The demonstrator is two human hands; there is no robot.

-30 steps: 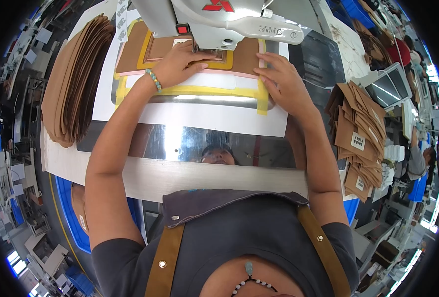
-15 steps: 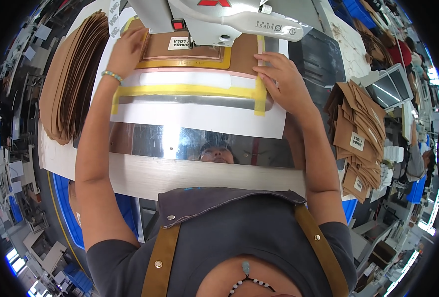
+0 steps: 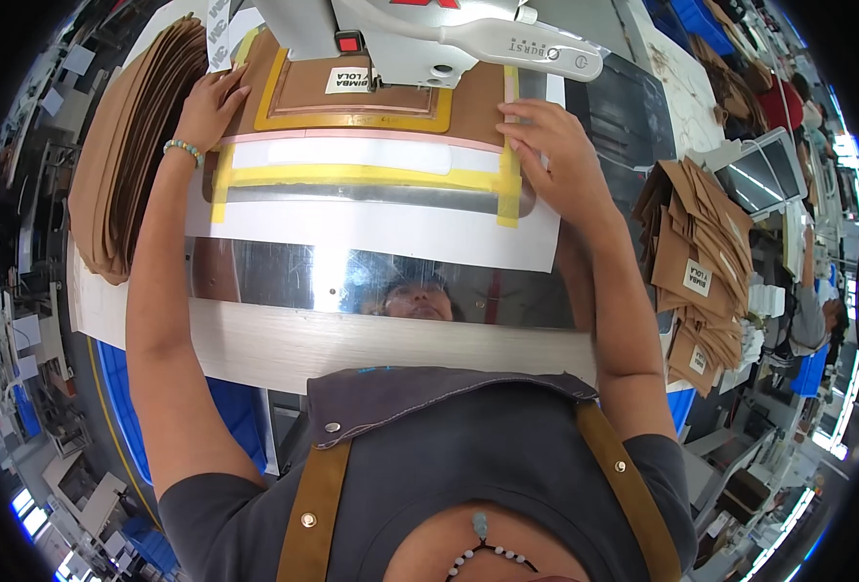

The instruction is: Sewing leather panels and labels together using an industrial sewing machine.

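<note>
A brown flat panel [image 3: 483, 107] lies under the head of a white sewing machine [image 3: 405, 44]. On it rests a yellow-edged rectangular frame [image 3: 352, 124] around a white label [image 3: 349, 80]. My left hand [image 3: 208, 109] has its fingers stretched out and apart at the panel's left edge. At the right edge, the fingers of my right hand [image 3: 551, 155] lie extended over the yellow tape, the thumb lower down. Nothing is gripped in either hand. Below the panel, yellow tape [image 3: 371, 177] crosses a white sheet [image 3: 400, 233]. The panel's far part is hidden by the machine.
A thick stack of brown pieces [image 3: 124, 165] stands close to my left arm. Labelled brown pieces [image 3: 696, 252] are piled on the right, near a tablet-like screen [image 3: 759, 170]. A shiny metal plate [image 3: 352, 276] borders the pale table edge [image 3: 400, 341].
My left hand has moved left, off the yellow frame to the panel's left edge, uncovering the frame's left side. The right hand stays in nearly the same place.
</note>
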